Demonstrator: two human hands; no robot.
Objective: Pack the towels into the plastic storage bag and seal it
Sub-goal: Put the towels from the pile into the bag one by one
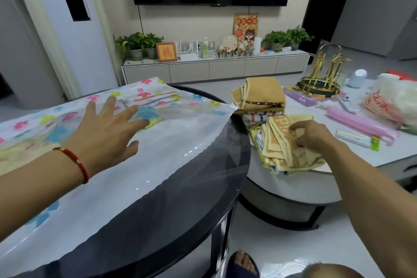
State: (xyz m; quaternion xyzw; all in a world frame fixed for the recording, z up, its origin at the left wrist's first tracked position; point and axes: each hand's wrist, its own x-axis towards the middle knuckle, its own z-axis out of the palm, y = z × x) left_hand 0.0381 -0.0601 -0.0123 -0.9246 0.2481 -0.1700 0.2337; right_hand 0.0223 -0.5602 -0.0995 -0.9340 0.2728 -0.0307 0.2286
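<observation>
A round dark desk [185, 210] fills the near left, and a lower white desk [316, 185] sits just to its right. Spread flat across the dark desk lies the plastic storage bag [140, 165], clear with coloured flower prints, its wavy open edge running toward the right rim. At least one towel shows faintly through the bag at its far left part. On the white desk, near its left edge, stand two heaps of towels: a folded pile [261, 95] farther off with a tan towel on top, and a nearer loose heap [284, 153] of yellow-and-orange ones. The left hand [108, 128], with a red cord at the wrist, rests open on the bag, fingers spread. The right hand [313, 134] has its fingers curled into the top yellow towel [282, 128] of the near heap, gripping it.
</observation>
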